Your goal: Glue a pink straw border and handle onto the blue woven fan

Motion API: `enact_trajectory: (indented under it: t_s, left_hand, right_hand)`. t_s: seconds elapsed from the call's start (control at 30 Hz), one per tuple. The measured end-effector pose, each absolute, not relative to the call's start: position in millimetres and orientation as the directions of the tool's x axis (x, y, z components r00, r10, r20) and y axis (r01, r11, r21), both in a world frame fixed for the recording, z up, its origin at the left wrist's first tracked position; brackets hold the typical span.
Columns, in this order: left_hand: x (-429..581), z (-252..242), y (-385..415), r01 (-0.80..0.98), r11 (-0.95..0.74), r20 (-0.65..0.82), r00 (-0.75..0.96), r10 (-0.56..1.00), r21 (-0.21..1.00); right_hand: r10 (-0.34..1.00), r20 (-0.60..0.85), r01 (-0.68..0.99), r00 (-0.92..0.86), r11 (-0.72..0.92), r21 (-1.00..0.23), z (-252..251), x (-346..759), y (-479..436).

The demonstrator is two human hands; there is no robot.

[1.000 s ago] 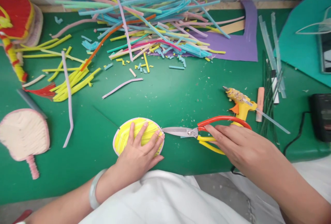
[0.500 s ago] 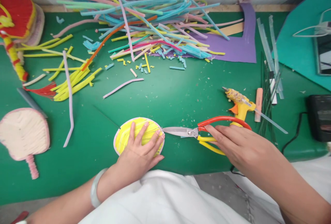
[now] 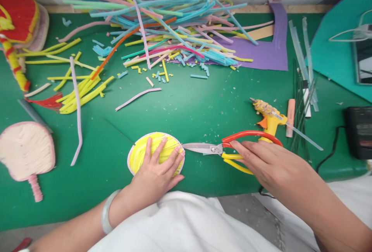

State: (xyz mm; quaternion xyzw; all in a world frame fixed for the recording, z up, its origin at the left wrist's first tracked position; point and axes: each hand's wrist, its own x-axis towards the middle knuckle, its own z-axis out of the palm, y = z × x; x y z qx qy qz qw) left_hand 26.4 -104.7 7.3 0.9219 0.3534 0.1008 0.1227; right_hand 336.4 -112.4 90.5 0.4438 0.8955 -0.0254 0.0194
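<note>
Fingers spread, my left hand lies flat on a yellow oval piece with a pale lilac rim. It presses the oval against the green table. A thin dark wire sticks out from the oval's upper left edge. In my right hand are scissors with one red and one yellow handle. Their blades look closed, and the tip meets or nearly meets the oval's right rim. Part of the handles is hidden behind my fingers.
Behind lies a heap of coloured pipe cleaners on purple sheet. Right of centre are a yellow glue gun, green wires and a black box. A pale fan-shaped piece and yellow strips lie left.
</note>
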Motion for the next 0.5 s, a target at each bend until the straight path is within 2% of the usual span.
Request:
enact_trajectory:
  t_s: [0.5]
  left_hand:
    - [25.8,7.7,-104.9,0.618,-0.72,0.106,0.731,0.674,0.315]
  right_hand:
    - [0.795,-0.061,0.797,-0.603,0.604,-0.014,90.3,336.0,-112.9]
